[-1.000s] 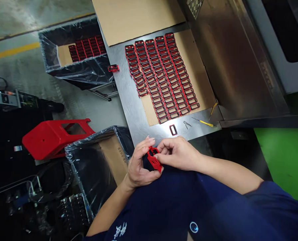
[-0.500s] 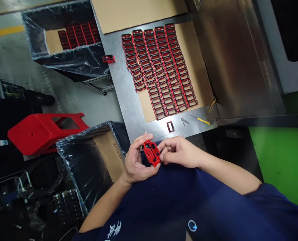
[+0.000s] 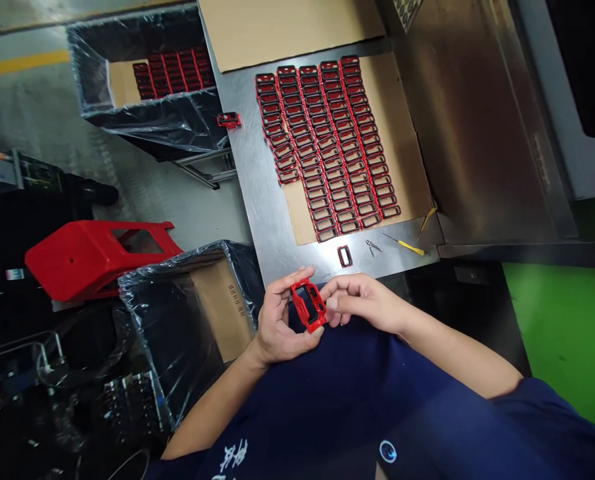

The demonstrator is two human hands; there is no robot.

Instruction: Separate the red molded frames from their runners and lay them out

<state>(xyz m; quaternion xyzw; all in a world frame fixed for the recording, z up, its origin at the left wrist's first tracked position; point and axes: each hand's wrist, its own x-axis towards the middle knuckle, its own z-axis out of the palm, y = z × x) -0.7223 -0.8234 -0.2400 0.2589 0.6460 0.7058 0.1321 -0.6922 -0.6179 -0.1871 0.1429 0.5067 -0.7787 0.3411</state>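
Holding one red, open-centred rectangular part with dark inner edging (image 3: 302, 311): left hand (image 3: 279, 328), lower centre of the view.
Left fingers at its upper end, thumb at the lower end; right hand (image 3: 361, 303), fingers curled narrow at the part's right side, whether gripping it cannot be told. Grey metal bench (image 3: 257, 190), centre of the view: five columns of red-and-black oblong frames (image 3: 328, 150) on a brown cardboard sheet (image 3: 402, 120); one loose rectangular dark frame (image 3: 341, 257) just below the columns; small metal cutters (image 3: 373, 247) to its right; thin-shafted, yellow-handled tool (image 3: 410, 248) farther right; one red-and-black block (image 3: 229, 120) at the bench's left edge. Upper left: dark bin lined with clear plastic film (image 3: 152, 123), more red frames (image 3: 172, 72) inside.
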